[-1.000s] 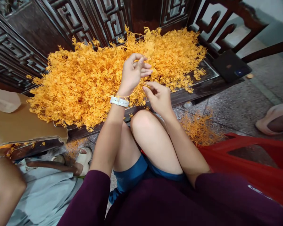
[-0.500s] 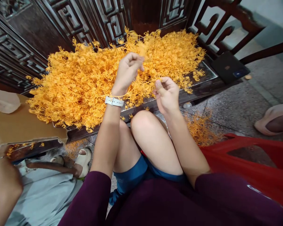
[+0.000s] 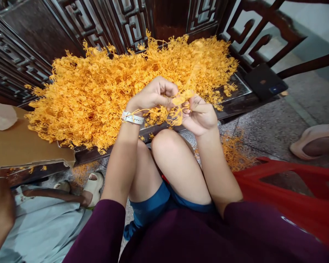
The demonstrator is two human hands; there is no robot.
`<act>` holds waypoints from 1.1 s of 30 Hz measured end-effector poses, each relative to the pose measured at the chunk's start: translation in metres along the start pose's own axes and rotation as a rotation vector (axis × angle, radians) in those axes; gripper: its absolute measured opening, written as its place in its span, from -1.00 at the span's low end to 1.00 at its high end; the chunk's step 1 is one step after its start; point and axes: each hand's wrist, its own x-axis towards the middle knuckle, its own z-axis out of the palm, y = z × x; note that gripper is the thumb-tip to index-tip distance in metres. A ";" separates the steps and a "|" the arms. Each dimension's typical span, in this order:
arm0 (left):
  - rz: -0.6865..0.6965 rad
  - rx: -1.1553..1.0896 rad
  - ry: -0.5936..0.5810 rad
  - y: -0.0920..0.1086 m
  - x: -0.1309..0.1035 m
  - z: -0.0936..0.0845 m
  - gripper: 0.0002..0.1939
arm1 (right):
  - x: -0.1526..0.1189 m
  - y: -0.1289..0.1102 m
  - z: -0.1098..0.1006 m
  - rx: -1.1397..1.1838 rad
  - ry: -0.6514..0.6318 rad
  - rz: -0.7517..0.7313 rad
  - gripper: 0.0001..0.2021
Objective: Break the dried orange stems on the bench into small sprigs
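Your left hand is pinched, thumb to fingers, on a stringy orange piece. Your right hand, half-curled, meets its other side; blurred, can't tell if gripping. Piece is up between both, before the orange pile on the dark surface.

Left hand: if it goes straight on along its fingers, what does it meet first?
Ahead of the left hand, the orange piece comes first, then probably the right hand; blur and one view leave depth unclear.
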 end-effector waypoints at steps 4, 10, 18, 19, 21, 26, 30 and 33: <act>0.018 -0.036 0.046 -0.005 -0.003 0.005 -0.50 | -0.004 -0.003 0.011 0.025 -0.006 0.011 -0.85; 0.144 -0.238 0.098 -0.021 0.002 0.015 -0.43 | -0.008 -0.001 0.020 0.154 0.038 -0.021 -0.78; 0.291 -0.636 0.130 -0.018 0.012 0.039 -0.50 | -0.006 0.004 0.028 0.383 0.050 -0.204 -0.85; 0.319 -0.672 0.133 -0.017 0.012 0.044 -0.45 | -0.005 0.000 0.029 0.411 0.043 -0.245 -0.84; 0.317 -0.664 0.169 -0.013 0.012 0.052 -0.38 | -0.005 -0.011 0.029 0.426 0.030 -0.315 -0.82; 0.198 -0.511 0.194 -0.009 0.010 0.054 -0.59 | -0.005 -0.031 0.020 0.091 0.062 -0.319 -0.73; 0.146 -0.350 0.488 -0.007 0.014 0.038 -0.91 | -0.010 -0.027 0.012 -0.077 -0.016 -0.337 -0.64; 0.132 -0.264 0.548 -0.010 0.018 0.025 -0.88 | -0.016 -0.025 0.005 -0.145 0.016 -0.344 -0.68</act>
